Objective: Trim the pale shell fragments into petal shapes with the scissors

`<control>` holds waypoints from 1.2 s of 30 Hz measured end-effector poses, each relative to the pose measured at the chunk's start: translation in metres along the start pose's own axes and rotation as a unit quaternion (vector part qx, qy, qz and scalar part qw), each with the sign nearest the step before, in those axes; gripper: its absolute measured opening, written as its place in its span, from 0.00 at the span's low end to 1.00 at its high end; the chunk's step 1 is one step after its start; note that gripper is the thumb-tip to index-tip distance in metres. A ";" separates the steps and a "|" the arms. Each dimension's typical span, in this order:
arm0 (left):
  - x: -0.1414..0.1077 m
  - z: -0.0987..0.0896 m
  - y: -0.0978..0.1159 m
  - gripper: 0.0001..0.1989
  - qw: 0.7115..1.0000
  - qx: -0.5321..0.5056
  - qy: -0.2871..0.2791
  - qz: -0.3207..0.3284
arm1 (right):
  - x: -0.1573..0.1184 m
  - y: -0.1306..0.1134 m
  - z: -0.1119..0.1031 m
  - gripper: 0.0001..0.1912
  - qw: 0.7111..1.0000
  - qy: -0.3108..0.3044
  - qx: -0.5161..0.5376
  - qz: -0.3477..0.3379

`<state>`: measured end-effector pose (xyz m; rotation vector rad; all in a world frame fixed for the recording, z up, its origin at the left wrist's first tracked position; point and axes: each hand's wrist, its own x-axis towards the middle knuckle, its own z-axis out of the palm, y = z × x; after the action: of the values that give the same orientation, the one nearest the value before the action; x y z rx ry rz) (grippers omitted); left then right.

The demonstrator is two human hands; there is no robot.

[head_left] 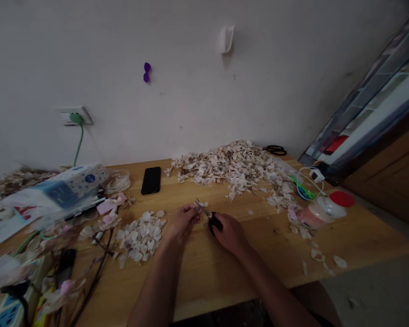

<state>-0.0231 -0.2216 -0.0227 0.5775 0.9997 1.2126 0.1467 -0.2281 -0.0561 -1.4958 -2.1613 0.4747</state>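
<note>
My right hand [231, 234] is closed round the black handles of a pair of scissors [211, 219], whose metal blades point up and left. Close to the blade tips, my left hand [185, 220] is closed in a pinch. A pale petal [202, 205] shows at its fingertips beside the blades; I cannot tell whether the blades touch it. Left of my left forearm lies a small pile of pale petals [141, 236]. Beyond both hands, a large heap of dried petals [231, 163] spreads along the wall.
A black phone [151, 180] lies behind the small pile. Flower branches [102, 259], a tissue pack [71, 186] and a power strip [12, 309] crowd the left side. At the right stand a red-lidded jar [322, 209] and a white cable [311, 175]. More black-handled scissors [276, 150] lie at the back.
</note>
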 end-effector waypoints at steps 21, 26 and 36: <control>0.004 -0.003 0.000 0.16 0.990 0.118 -0.008 0.078 | 0.000 0.000 0.000 0.11 1.000 -0.002 0.018 0.014; 0.003 -0.003 0.000 0.14 0.989 0.125 0.003 0.080 | 0.000 -0.002 -0.001 0.11 1.000 -0.005 0.017 0.010; 0.004 -0.004 0.000 0.15 0.985 0.142 -0.002 0.096 | 0.001 -0.001 0.000 0.10 1.000 -0.005 0.010 0.011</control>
<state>-0.0267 -0.2187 -0.0265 0.9171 1.1424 1.2434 0.1457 -0.2276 -0.0556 -1.5112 -2.1420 0.5114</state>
